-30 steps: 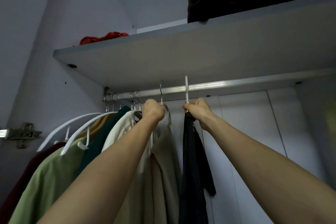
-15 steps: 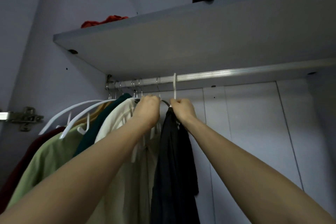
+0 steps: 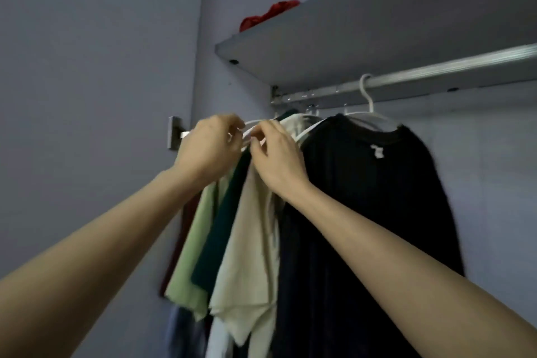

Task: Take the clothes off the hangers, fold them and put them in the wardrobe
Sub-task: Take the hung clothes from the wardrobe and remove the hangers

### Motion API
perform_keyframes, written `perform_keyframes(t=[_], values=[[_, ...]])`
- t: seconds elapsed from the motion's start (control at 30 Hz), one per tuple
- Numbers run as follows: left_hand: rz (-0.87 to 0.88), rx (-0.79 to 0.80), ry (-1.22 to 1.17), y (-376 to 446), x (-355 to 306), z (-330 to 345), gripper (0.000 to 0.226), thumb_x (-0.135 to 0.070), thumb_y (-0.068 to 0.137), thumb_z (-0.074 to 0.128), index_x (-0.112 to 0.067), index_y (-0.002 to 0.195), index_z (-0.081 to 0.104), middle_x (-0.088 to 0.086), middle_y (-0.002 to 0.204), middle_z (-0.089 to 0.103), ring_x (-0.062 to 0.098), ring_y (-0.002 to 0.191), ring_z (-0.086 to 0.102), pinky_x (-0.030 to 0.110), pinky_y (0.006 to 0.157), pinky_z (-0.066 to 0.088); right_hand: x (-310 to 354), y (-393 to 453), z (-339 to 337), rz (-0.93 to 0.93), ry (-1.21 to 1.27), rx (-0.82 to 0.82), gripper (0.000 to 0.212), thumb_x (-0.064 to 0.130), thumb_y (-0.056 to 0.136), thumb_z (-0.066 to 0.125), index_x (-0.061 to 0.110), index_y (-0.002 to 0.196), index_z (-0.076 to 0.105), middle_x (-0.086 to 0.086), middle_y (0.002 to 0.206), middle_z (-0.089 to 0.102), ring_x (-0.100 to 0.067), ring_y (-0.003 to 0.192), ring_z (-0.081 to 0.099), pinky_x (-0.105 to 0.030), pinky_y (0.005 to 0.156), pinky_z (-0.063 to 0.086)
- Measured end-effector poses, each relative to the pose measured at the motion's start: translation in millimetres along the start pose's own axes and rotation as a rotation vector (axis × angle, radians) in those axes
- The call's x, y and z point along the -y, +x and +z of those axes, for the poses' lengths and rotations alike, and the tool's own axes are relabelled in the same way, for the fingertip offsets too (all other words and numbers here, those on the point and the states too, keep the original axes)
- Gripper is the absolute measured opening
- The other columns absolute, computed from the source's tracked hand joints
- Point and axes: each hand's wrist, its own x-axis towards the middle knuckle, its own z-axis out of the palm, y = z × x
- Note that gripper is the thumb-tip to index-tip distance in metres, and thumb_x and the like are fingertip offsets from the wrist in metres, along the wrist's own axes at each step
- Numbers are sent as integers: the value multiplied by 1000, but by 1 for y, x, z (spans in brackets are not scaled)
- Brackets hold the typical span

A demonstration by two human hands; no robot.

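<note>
Clothes (image 3: 247,241): hung directly below both hands, centre frame
Hands: left hand (image 3: 207,148), right hand (image 3: 274,154) pinched together on white hanger arms (image 3: 247,128)

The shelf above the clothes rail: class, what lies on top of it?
On the shelf a crumpled red cloth lies near its left end. The camera looks up from below, so the rest of the shelf's top is hidden.
</note>
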Motion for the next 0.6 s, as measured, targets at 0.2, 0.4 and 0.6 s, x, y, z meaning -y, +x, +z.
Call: perform_keyframes(t=[0.2,0.4,0.6], values=[[-299,96,106,-144,91,-115,27,-21,91,46,-25,110,65,-5,96,71,20,92,67,44,80,55,128,-97,89,56,258,312,12,21,95,49,12,95,57,-7,86,67,-33,84,61,-43,70,48],[-499,200,298,-297,137,-258,27,-17,92,50,-24,113,64,-5,95,71,20,89,68,43,80,55,278,-189,130,63,455,481,10,20,93,51,15,94,60,-2,84,69,-29,81,63,-41,73,51],[-743,182,485,-440,159,-432,24,-15,92,53,-16,113,65,2,95,71,20,85,67,36,80,53,474,-277,140,-18,710,706,11,21,94,51,16,94,61,1,82,66,-24,79,61,-41,70,51]])
